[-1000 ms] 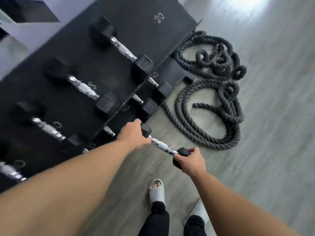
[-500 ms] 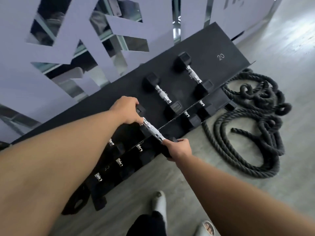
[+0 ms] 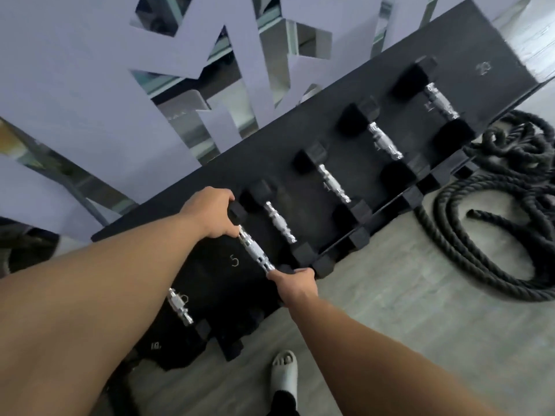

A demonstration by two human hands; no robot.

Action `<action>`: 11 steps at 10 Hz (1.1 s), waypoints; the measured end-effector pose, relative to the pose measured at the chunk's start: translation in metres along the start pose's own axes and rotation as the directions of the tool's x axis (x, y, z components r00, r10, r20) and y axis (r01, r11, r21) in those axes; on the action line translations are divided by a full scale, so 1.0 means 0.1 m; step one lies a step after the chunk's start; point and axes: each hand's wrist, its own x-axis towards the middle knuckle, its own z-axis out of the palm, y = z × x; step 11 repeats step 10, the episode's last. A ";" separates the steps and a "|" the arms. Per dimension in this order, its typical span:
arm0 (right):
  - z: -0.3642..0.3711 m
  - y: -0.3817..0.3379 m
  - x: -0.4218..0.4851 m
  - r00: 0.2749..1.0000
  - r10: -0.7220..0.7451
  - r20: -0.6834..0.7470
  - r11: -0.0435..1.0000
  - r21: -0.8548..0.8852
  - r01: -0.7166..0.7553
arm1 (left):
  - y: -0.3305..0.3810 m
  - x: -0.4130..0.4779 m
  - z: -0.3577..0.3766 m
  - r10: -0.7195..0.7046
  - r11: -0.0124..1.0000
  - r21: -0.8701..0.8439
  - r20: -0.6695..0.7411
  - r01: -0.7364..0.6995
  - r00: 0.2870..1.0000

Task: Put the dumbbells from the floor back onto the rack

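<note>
I hold a black hex dumbbell (image 3: 255,250) with a chrome handle over the top shelf of the black rack (image 3: 327,130), beside the painted "5". My left hand (image 3: 211,216) grips its far head. My right hand (image 3: 295,280) grips its near head at the shelf's front edge. Whether the dumbbell rests on the shelf or hangs just above it I cannot tell. Several other dumbbells lie in a row on the same shelf to the right, the nearest (image 3: 279,222) right next to the held one.
A thick black battle rope (image 3: 495,223) lies coiled on the grey floor at the right end of the rack. Another dumbbell (image 3: 180,306) sits on the shelf at the left. My foot in a white slide (image 3: 284,372) stands before the rack. A lilac cut-out wall (image 3: 90,85) rises behind.
Both hands carried the dumbbell up from near the floor and over the top shelf, by the "5" mark. My view swung up and left along the rack.
</note>
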 end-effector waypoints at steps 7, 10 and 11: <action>0.98 0.39 0.24 0.981 -0.109 -0.158 0.956 -0.288 0.060 | -1.05 0.48 1.04 0.019 0.999 -0.027 0.024 -0.018 1.000; -0.15 0.01 -0.22 0.937 -0.350 0.008 0.750 -0.597 0.285 | -0.47 0.21 0.43 0.155 0.987 0.027 0.029 -0.156 0.988; -0.15 0.01 -0.22 0.937 -0.350 0.008 0.750 -0.597 0.285 | -0.47 0.21 0.43 0.155 0.987 0.027 0.029 -0.156 0.988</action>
